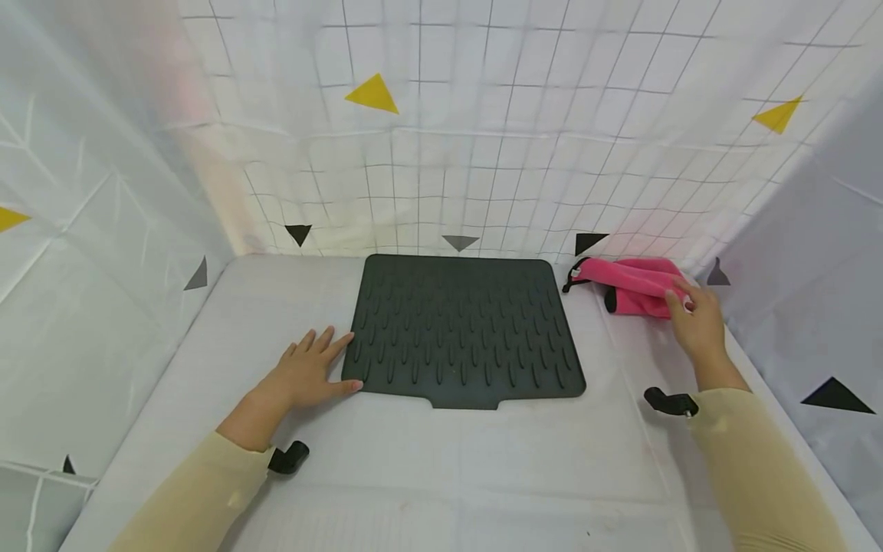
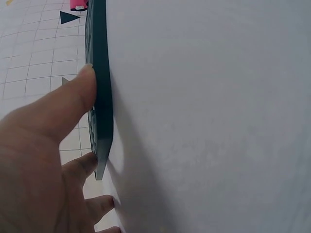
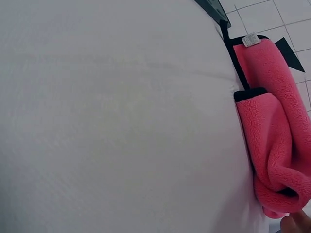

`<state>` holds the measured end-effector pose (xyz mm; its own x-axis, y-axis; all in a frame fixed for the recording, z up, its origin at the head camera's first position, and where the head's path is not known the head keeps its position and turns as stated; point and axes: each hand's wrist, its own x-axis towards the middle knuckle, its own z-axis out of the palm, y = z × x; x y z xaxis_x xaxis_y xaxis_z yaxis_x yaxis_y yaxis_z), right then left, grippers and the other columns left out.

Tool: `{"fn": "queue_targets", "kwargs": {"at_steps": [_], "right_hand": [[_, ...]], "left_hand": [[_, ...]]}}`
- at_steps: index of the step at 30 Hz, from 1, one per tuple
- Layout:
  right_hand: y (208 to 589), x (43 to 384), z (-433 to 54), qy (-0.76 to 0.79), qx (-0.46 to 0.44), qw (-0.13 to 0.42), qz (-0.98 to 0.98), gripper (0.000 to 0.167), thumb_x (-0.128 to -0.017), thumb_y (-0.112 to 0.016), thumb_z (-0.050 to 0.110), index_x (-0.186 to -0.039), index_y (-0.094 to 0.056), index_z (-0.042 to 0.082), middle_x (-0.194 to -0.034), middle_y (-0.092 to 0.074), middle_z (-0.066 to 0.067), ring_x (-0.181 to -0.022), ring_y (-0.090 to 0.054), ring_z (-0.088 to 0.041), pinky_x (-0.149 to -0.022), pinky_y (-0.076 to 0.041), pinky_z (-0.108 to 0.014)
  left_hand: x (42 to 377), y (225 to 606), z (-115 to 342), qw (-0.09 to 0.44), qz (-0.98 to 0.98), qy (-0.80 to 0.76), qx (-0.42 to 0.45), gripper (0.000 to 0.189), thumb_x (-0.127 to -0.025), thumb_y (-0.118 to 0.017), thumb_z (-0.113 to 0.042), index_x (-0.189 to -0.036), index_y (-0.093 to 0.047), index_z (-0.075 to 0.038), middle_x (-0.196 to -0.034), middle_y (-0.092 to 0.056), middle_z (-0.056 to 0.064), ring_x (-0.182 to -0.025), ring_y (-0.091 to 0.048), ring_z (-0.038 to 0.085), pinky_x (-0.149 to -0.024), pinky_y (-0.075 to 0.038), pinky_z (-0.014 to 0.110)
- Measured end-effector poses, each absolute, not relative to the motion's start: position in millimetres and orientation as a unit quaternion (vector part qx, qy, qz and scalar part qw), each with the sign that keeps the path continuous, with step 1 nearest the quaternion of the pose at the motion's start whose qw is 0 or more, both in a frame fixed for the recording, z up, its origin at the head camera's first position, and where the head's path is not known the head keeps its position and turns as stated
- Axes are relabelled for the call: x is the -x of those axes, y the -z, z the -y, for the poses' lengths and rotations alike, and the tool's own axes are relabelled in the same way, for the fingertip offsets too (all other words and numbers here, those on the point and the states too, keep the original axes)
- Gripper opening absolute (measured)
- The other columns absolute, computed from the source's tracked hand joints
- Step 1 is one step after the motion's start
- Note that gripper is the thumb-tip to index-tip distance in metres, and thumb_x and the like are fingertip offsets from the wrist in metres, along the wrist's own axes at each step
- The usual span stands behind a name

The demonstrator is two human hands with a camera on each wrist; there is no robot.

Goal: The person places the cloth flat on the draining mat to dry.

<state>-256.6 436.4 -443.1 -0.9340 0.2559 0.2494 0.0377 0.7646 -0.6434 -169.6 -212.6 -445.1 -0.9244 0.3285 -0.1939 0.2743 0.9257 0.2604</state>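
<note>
A dark rectangular mat (image 1: 462, 330) with rows of raised ridges and a tab on its near edge lies flat on the white table. My left hand (image 1: 306, 372) has its fingers spread, with thumb and index finger touching the mat's left edge. Seen edge-on in the left wrist view, the mat (image 2: 101, 92) meets the thumb of that hand (image 2: 43, 141). To the right of the mat is a folded pink plush cloth (image 1: 635, 285) with black trim. My right hand (image 1: 700, 326) pinches the right end of the cloth (image 3: 272, 141); some fingers are hidden.
White sheeting with a grid (image 1: 455, 176) rises behind the table (image 1: 414, 475), and plain sheets hang at both sides. Yellow and black triangles mark the sheets. A black camera mount (image 1: 290, 458) sticks out from the left sleeve, another mount (image 1: 669, 402) from the right.
</note>
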Motion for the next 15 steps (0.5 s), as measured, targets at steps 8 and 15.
{"fn": "queue_targets", "kwargs": {"at_steps": [8,15], "right_hand": [[445.0,259.8,-432.4,-0.340,0.140,0.163,0.916,0.053,-0.105,-0.047,0.035,-0.145,-0.049,0.000,-0.144,-0.039,-0.037,-0.123,-0.051,-0.052,-0.105,-0.036,-0.060],[449.2,267.4,-430.0,-0.331,0.162,0.169,0.914,0.049,-0.103,-0.053,0.034,-0.140,-0.057,0.003,-0.142,-0.045,-0.033,-0.121,-0.058,-0.044,-0.098,-0.046,-0.049]], "left_hand": [[168.0,444.1,211.9,0.119,-0.974,-0.116,-0.152,0.094,-0.090,-0.057,-0.069,-0.159,-0.028,-0.012,-0.161,-0.019,0.028,-0.145,-0.014,0.056,-0.111,-0.015,0.072],[168.3,444.5,211.7,0.117,-0.975,-0.114,-0.153,0.094,-0.090,-0.056,-0.070,-0.159,-0.028,-0.013,-0.161,-0.020,0.028,-0.145,-0.014,0.056,-0.111,-0.016,0.072]]}}
